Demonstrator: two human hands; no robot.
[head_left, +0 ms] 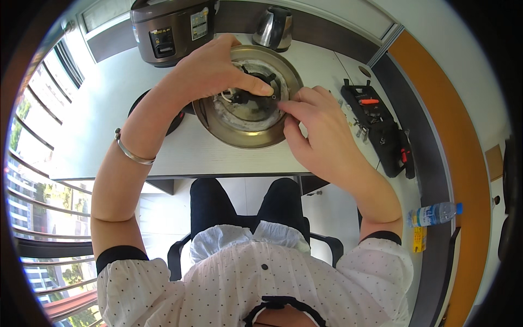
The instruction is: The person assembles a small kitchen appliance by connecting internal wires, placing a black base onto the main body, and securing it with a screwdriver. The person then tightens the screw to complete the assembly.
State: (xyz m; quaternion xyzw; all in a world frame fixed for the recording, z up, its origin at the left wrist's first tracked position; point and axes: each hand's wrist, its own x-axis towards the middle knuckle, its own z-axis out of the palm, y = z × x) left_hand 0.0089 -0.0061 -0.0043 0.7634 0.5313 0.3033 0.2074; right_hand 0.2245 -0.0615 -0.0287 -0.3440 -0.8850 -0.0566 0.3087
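Note:
A round, brass-toned metal pot lies on the white desk, its whitish, stained round face up. In the middle of it sits a black fitting with a short white wire beside it. My left hand reaches over the pot's left and far rim, thumb pressed on the black fitting; its other fingers are mostly hidden. My right hand is at the pot's right side, thumb and index finger pinched together at the fitting's edge. Whatever lies between those fingertips is too small to make out.
A brown rice cooker and a steel kettle stand at the back. A black disc-shaped base lies left, partly under my arm. On the right are an open black tool case, small metal parts, a water bottle and a yellow box.

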